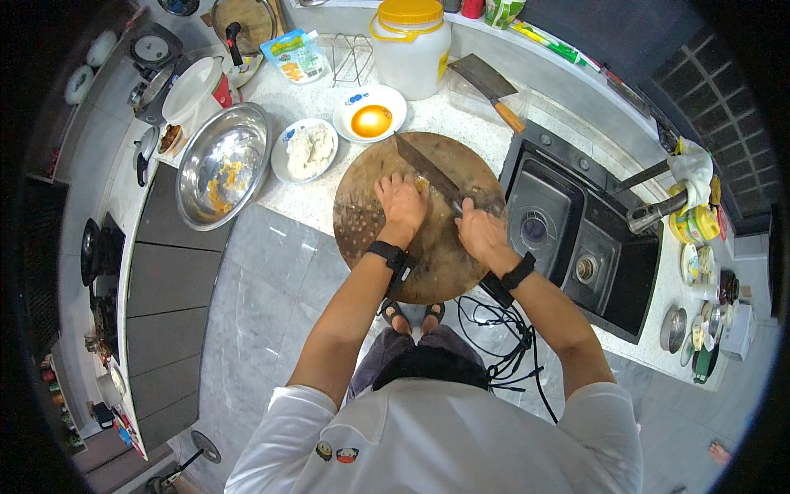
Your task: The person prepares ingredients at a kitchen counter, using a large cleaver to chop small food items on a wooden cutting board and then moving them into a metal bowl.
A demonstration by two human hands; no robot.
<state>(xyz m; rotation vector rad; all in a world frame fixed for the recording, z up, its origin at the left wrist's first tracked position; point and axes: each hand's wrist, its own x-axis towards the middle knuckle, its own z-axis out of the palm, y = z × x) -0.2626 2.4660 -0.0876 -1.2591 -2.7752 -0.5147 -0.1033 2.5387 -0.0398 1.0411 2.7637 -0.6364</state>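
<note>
A round brown wooden cutting board (370, 222) lies on the speckled white counter in front of me. My left hand (401, 202) presses down on a small yellowish piece of food (421, 184) near the board's middle. My right hand (480, 230) grips the handle of a long kitchen knife (426, 169), whose blade points up-left across the board, right beside my left fingers. Both wrists wear black bands.
A steel bowl (224, 163) sits at the left, with a plate of white dough-like food (306, 150) and a bowl of amber liquid (371, 115) behind the board. A cleaver (490, 86) and a white yellow-lidded jar (411, 48) stand further back. A black double sink (576, 239) is at my right.
</note>
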